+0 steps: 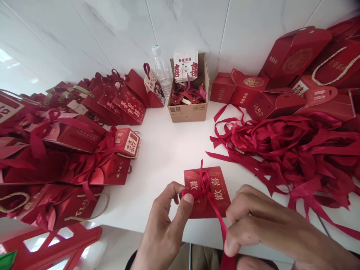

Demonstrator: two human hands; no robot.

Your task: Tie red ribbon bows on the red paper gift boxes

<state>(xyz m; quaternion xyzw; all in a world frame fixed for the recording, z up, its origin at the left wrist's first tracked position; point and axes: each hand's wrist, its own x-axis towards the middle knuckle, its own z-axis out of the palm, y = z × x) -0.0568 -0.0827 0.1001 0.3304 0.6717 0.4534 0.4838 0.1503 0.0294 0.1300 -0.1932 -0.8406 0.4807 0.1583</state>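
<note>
A small red box [221, 180] with gold characters lies on the white table at its front edge. Dark red ribbon [206, 181] is looped into a bow on top of it. At the box's left side, my left hand [168, 221] pinches a ribbon loop between thumb and fingers. To the right, my right hand [253, 221] has its fingers closed on the long ribbon tail, which hangs down over the table's front edge.
Loose red ribbons [281, 150] are heaped at the right, with red boxes [298, 56] behind. Many red gift boxes [75, 131] fill the left. A cardboard box [188, 113] and a plastic bottle [162, 73] stand at the back. A red stool [81, 243] is lower left.
</note>
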